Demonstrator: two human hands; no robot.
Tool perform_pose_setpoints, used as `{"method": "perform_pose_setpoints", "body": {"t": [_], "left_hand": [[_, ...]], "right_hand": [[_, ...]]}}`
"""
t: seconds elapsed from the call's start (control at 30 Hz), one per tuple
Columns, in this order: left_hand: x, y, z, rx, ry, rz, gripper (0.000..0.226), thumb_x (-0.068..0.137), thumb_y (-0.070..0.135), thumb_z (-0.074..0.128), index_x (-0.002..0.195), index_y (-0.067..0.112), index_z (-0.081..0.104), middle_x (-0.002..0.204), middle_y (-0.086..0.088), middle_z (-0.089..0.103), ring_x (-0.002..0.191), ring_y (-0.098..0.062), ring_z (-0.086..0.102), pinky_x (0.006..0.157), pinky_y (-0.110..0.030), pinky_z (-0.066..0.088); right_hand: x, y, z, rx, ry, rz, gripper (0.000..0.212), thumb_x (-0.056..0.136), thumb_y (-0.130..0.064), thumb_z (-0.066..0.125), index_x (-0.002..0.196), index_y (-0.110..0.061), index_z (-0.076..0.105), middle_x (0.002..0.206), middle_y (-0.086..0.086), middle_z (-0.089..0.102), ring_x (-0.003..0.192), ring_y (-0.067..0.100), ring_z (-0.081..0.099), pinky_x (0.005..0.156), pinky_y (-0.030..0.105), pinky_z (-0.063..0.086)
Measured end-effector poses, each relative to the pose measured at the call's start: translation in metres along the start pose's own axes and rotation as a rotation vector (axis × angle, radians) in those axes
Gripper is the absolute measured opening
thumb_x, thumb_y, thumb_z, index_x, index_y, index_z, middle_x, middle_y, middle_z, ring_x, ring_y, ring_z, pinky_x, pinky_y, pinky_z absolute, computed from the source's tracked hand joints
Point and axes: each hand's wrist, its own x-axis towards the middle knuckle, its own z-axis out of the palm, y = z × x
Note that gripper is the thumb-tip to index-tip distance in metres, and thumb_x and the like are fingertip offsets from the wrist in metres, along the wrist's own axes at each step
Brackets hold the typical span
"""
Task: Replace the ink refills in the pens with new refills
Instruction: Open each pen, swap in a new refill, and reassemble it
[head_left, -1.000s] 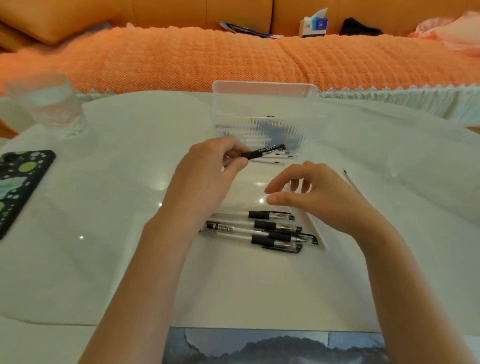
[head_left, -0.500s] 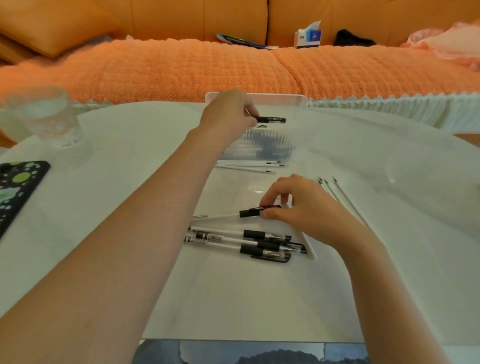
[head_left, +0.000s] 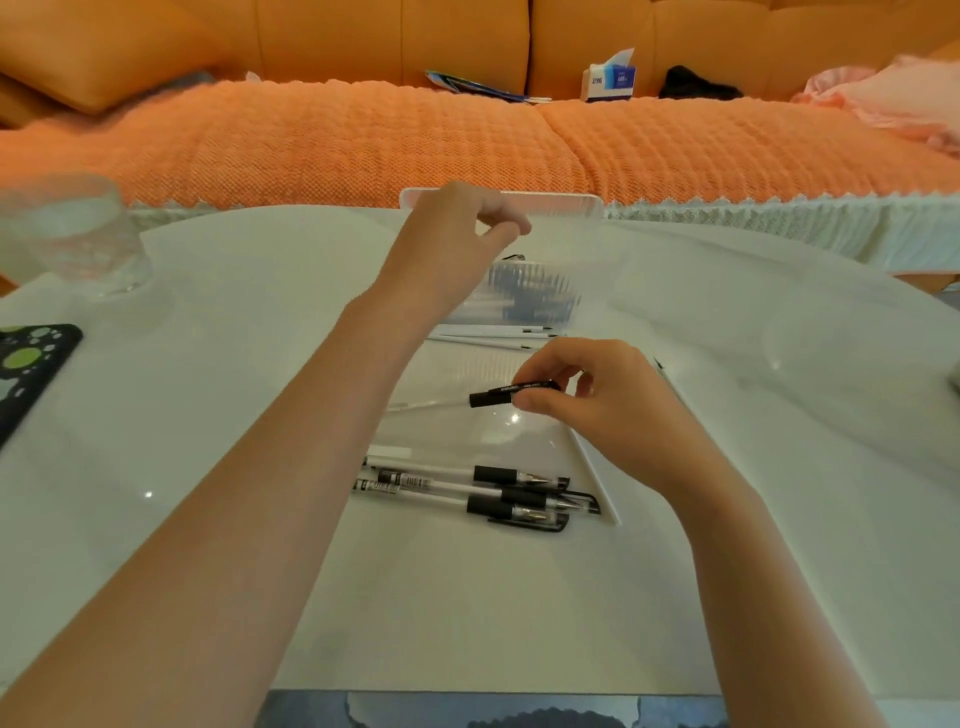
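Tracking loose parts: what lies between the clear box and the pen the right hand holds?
Head view: a few white refills lie just before the clear box, beyond the pen in the right hand.

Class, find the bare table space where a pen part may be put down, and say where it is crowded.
Free: between phone case and left forearm; the near strip below the pens; right of the right hand. Crowded: middle, around clear box and refills.
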Motion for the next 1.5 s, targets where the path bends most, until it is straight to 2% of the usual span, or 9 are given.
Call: {"method": "perform_pose_setpoints", "body": {"t": [0.13, 0.23, 0.3, 0.4, 0.63, 0.77, 0.9, 1.17, 1.5], "left_hand": [[-0.052, 0.011, -0.007, -0.07, -0.021, 0.043, 0.018, 0.093, 0.028, 0.056, 0.106, 0.025, 0.068, 0.104, 0.017, 0.065, 0.095, 0.009, 0.054, 0.077, 0.007, 0.031], [-0.085, 0.009, -0.007, -0.022, -0.117, -0.004, 0.025, 0.09, 0.035, 0.059, 0.115, 0.031, 0.063, 0.11, 0.02, 0.063, 0.103, 0.007, 0.054, 0.083, -0.003, 0.035], [-0.097, 0.005, -0.005, 0.063, -0.155, -0.028, 0.031, 0.089, 0.036, 0.06, 0.12, 0.032, 0.059, 0.115, 0.018, 0.061, 0.107, 0.002, 0.053, 0.086, -0.011, 0.036], [-0.104, 0.001, 0.0, 0.148, -0.165, -0.059, 0.029, 0.09, 0.039, 0.058, 0.118, 0.034, 0.06, 0.112, 0.017, 0.063, 0.105, -0.001, 0.055, 0.084, -0.016, 0.037], [-0.11, -0.012, 0.005, 0.11, -0.144, -0.084, 0.019, 0.087, 0.048, 0.055, 0.097, 0.035, 0.065, 0.083, 0.02, 0.063, 0.078, 0.002, 0.057, 0.072, -0.02, 0.046], [-0.112, -0.012, 0.002, 0.18, -0.074, -0.039, 0.021, 0.084, 0.055, 0.052, 0.091, 0.04, 0.066, 0.067, 0.024, 0.054, 0.064, 0.013, 0.048, 0.056, -0.011, 0.031], [-0.114, -0.01, 0.0, 0.233, -0.053, -0.024, 0.026, 0.084, 0.058, 0.05, 0.093, 0.041, 0.068, 0.076, 0.017, 0.065, 0.06, 0.0, 0.05, 0.056, -0.013, 0.036], [-0.113, -0.008, -0.002, 0.256, -0.1, -0.052, 0.03, 0.084, 0.061, 0.045, 0.098, 0.045, 0.066, 0.086, 0.018, 0.069, 0.085, -0.003, 0.062, 0.068, -0.023, 0.047], [-0.115, -0.013, -0.008, 0.25, -0.146, -0.039, 0.017, 0.09, 0.046, 0.052, 0.103, 0.039, 0.061, 0.089, 0.022, 0.061, 0.079, 0.001, 0.054, 0.062, -0.005, 0.032]], "right_hand": [[0.001, 0.001, -0.001, 0.102, 0.086, 0.004, 0.002, 0.083, -0.023, 0.069, 0.086, -0.023, 0.069, 0.077, -0.01, 0.067, 0.07, -0.004, 0.057, 0.066, 0.005, 0.04], [0.001, 0.001, -0.003, 0.157, 0.111, -0.006, 0.004, 0.083, -0.018, 0.069, 0.088, -0.018, 0.069, 0.076, -0.006, 0.07, 0.066, 0.004, 0.063, 0.067, 0.015, 0.049], [0.001, -0.001, -0.002, 0.182, 0.11, -0.003, 0.004, 0.084, -0.017, 0.069, 0.088, -0.018, 0.068, 0.076, -0.003, 0.071, 0.063, 0.012, 0.064, 0.074, 0.031, 0.055], [0.001, -0.004, 0.001, 0.194, 0.089, -0.014, 0.004, 0.083, -0.017, 0.069, 0.087, -0.018, 0.068, 0.076, -0.002, 0.071, 0.062, 0.013, 0.064, 0.079, 0.041, 0.054], [0.002, -0.002, 0.003, 0.198, 0.027, -0.019, 0.004, 0.084, -0.014, 0.068, 0.087, -0.016, 0.068, 0.074, -0.002, 0.071, 0.063, 0.009, 0.064, 0.073, 0.028, 0.054], [0.003, -0.004, 0.003, 0.254, 0.012, -0.045, 0.005, 0.084, -0.009, 0.067, 0.088, -0.011, 0.068, 0.072, -0.002, 0.07, 0.059, 0.006, 0.061, 0.058, 0.01, 0.044], [0.004, -0.004, 0.002, 0.263, 0.002, -0.061, 0.005, 0.085, -0.009, 0.066, 0.087, -0.012, 0.068, 0.074, 0.001, 0.07, 0.059, 0.005, 0.061, 0.058, 0.014, 0.045], [0.003, -0.003, 0.002, 0.264, 0.005, -0.078, 0.005, 0.085, -0.008, 0.066, 0.087, -0.011, 0.069, 0.072, 0.002, 0.07, 0.058, 0.007, 0.06, 0.059, 0.019, 0.049], [0.003, 0.0, 0.002, 0.283, -0.011, -0.032, 0.006, 0.088, -0.008, 0.061, 0.087, -0.008, 0.067, 0.073, 0.006, 0.071, 0.062, 0.015, 0.066, 0.06, 0.023, 0.051]]}}
